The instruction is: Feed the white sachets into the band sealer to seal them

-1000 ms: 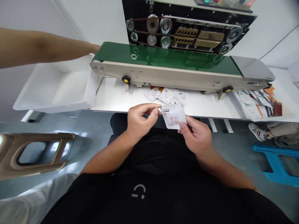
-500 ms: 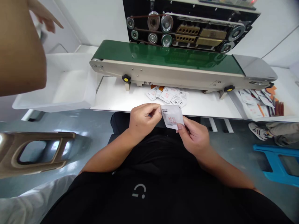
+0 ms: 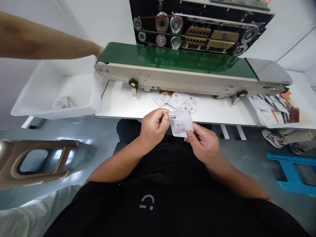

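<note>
A small white sachet (image 3: 181, 124) with black and red print is stretched between my two hands, in front of the table's near edge. My left hand (image 3: 155, 126) pinches its upper left corner between thumb and forefinger. At the lower right corner, the thumb and fingers of my right hand (image 3: 204, 142) grip it. Just beyond, several similar sachets (image 3: 178, 99) lie in a loose pile on the white table (image 3: 118, 102), with a bit of orange showing among them.
Behind the pile runs a sealing machine's green conveyor belt (image 3: 158, 57). A white bin (image 3: 91, 95) on the left holds sachets; another person's arm (image 3: 49, 41) reaches over it. At right stands a tray (image 3: 271, 123) of sachets. Stools (image 3: 71, 144) flank me.
The other person's arm has swung down and across toward the belt's left end. Sachets now show in the left bin. My hands keep hold of the sachet, barely shifted.
</note>
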Tool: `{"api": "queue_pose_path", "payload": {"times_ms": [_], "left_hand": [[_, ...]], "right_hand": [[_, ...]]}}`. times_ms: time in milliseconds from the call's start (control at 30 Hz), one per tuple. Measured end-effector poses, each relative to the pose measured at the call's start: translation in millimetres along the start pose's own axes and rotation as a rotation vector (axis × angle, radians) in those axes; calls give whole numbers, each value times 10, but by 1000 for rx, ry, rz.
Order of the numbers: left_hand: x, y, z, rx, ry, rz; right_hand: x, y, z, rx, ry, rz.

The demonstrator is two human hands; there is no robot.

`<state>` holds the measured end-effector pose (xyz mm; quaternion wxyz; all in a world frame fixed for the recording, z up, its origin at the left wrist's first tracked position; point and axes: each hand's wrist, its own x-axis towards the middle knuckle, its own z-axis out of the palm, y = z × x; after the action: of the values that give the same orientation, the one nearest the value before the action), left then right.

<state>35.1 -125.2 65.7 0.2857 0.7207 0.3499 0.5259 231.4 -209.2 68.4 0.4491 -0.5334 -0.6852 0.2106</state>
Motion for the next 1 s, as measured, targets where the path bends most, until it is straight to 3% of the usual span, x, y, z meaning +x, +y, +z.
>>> {"api": "queue_pose_path", "payload": {"times_ms": [233,300,400,533,667,833,1000], "left_hand": [[-35,-96,51,-199,-24,-113],[-12,-106,10,-206,7,-74],[78,-51,-132,-63,24,96],[232,80,-344,140,-252,328],[315,140,-425,205,-505,416],[304,122,-432,247,-578,414],[239,112,-447,354,-545,511]], "right_hand": [[-25,38,17,108,12,66],[-19,42,-1,109,9,70],[23,32,-70,73,-70,52],[104,-6,-219,45,-266,-2],[145,-53,-340,32,-415,-52],[138,-67,-384,-28,-487,-112],[131,-50,-403,-127,-514,-170]]}}
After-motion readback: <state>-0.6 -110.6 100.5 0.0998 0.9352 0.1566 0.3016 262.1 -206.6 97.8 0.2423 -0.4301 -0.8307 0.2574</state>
